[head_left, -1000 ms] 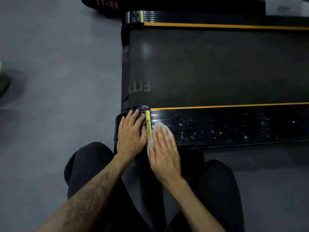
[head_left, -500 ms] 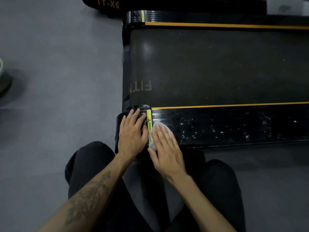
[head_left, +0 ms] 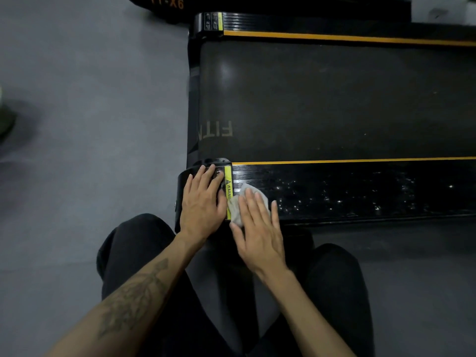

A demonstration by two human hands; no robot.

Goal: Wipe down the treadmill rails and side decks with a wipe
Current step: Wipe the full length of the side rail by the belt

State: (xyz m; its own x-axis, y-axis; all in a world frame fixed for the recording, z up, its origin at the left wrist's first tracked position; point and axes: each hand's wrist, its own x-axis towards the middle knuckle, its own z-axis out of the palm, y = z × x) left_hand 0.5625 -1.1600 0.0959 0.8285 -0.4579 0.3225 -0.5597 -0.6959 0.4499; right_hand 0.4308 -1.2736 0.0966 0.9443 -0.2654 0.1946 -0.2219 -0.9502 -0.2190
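Note:
A black treadmill lies across the view with its dark belt (head_left: 334, 99) in the middle. The near side deck (head_left: 360, 191) is black, wet-speckled, edged by an orange stripe. My right hand (head_left: 260, 228) presses flat, fingers straight, on a pale grey wipe (head_left: 238, 207) at the deck's left end, beside a yellow warning label (head_left: 228, 186). My left hand (head_left: 203, 202) rests flat on the black end cap (head_left: 185, 186). The far side deck (head_left: 334, 27) runs along the top.
Grey floor (head_left: 90, 124) stretches to the left and in front of the treadmill. My knees in black trousers (head_left: 134, 240) are on the floor by the deck. Another machine's black base (head_left: 167, 3) marked with orange letters sits at the top. A dark object (head_left: 5, 119) is at the left edge.
My right hand has slid the wipe a little to the right and away from me along the near deck. My left hand stays on the end cap.

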